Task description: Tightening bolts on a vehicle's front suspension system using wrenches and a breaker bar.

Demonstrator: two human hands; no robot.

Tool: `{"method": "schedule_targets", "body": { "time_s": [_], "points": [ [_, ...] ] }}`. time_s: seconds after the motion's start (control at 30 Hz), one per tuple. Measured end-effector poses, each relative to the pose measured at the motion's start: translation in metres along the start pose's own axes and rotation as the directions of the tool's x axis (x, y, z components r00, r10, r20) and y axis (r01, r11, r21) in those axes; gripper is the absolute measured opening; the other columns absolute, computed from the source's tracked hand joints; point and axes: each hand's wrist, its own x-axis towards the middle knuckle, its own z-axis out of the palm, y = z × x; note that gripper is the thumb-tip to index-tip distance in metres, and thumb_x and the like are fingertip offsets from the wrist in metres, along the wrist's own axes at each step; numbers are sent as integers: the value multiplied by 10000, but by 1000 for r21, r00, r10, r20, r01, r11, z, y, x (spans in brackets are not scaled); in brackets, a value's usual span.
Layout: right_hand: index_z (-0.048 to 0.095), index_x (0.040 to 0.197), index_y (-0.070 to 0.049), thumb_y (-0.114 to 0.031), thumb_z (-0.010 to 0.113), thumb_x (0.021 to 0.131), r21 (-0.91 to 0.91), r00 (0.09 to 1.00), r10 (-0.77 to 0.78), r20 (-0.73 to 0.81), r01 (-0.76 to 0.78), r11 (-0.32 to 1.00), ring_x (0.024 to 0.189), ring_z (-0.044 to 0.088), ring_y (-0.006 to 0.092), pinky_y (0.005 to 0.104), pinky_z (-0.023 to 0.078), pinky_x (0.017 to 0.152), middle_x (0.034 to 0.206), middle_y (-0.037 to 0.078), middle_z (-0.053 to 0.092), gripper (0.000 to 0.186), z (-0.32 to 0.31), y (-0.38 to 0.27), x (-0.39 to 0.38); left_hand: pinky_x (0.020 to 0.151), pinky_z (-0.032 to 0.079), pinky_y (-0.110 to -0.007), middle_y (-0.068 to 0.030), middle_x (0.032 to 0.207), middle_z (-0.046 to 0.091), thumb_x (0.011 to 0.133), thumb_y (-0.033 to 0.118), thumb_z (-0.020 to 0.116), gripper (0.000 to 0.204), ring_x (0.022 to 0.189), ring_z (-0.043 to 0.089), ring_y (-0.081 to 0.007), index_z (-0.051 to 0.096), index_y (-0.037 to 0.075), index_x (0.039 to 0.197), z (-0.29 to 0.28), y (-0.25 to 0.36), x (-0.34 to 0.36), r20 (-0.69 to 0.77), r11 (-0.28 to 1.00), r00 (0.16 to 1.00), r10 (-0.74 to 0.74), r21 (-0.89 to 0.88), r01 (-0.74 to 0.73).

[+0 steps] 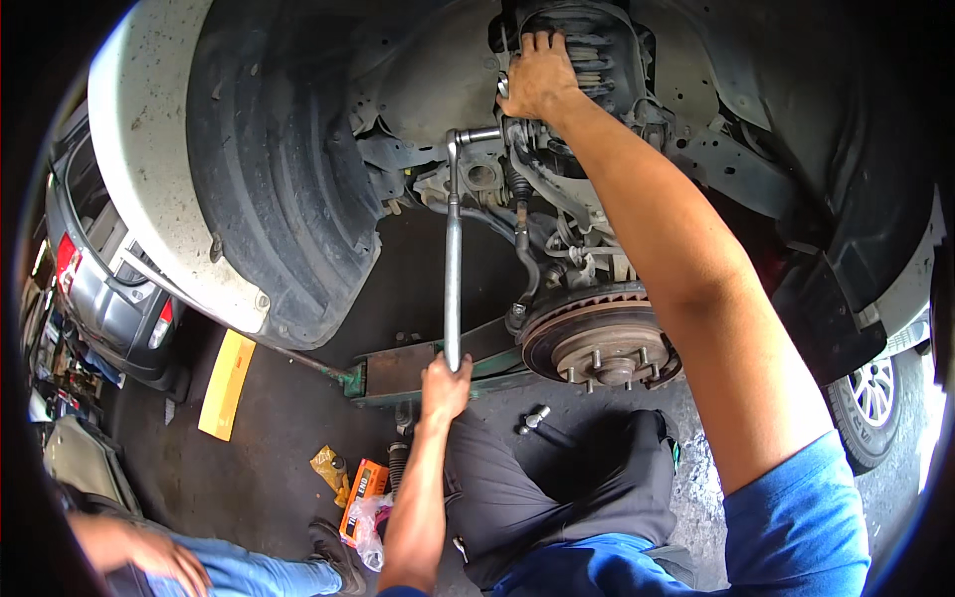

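My left hand (445, 388) grips the lower end of a long steel bar wrench (453, 279). Its upper end carries a socket extension (477, 133) set sideways against the suspension assembly (527, 149). My right hand (537, 75) is raised to the strut and coil spring (597, 65), fingers bent over it; a small shiny metal piece shows by the thumb, and what the fingers grip is unclear. Below hangs the rusty brake disc hub (607, 358) with exposed studs, beside a tie rod (522, 254).
A green floor jack (383, 383) stands below. Yellow board (224, 388), orange box (366, 483), plastic bag (370, 512) and socket tool (532, 420) lie on the floor. A co-worker's hand (169, 562) is at lower left, under a grey car (119, 308). Black wheel-arch liner (269, 179) curves at left.
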Motion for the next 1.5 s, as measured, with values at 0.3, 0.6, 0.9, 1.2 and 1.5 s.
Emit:
{"method": "schedule_targets", "body": {
  "time_s": [0.3, 0.6, 0.9, 1.2, 1.5],
  "points": [
    [666, 1263, -66, -580, 545, 847, -5, 1000, 3, 18, -3, 1000, 1319, 416, 347, 547, 269, 1108, 1404, 193, 504, 672, 4, -1, -1, 349, 411, -245, 59, 595, 464, 894, 207, 694, 209, 437, 453, -34, 551, 57, 867, -158, 157, -14, 526, 811, 839, -140, -426, 402],
    [690, 1228, -77, -577, 546, 846, -14, 998, 3, -56, -4, 1000, 1298, 428, 349, 554, 273, 1105, 1378, 194, 521, 646, 9, -6, 2, 367, 475, -315, -31, 580, 509, 868, 68, 600, 150, 407, 529, -125, 484, 4, 937, -79, 74, -25, 306, 961, 945, -111, -209, 181],
    [432, 1480, -29, -551, 484, 899, 66, 969, -42, 244, 27, 997, 1489, 195, 392, 523, 119, 1208, 1599, 235, 247, 783, -15, -5, 3, 454, 545, -379, -186, 658, 636, 831, 81, 597, 213, 494, 662, -262, 541, -75, 965, -81, 53, -17, 195, 996, 978, -72, -38, 81],
    [435, 1476, -24, -547, 499, 894, 79, 975, -33, 220, 16, 997, 1484, 211, 394, 515, 131, 1210, 1595, 236, 258, 785, -9, -2, 4, 437, 531, -371, -162, 624, 612, 847, 82, 602, 200, 473, 652, -241, 520, -64, 956, -79, 53, -26, 244, 989, 964, -102, -76, 123],
    [471, 1452, -24, -537, 513, 884, 89, 978, -14, 210, -5, 996, 1483, 217, 394, 507, 139, 1212, 1591, 245, 261, 767, -9, -1, 2, 481, 543, -395, -196, 664, 644, 854, 100, 619, 252, 494, 668, -279, 542, -31, 1053, -72, 53, -28, 171, 995, 984, -47, -76, 61]
  ]
}}
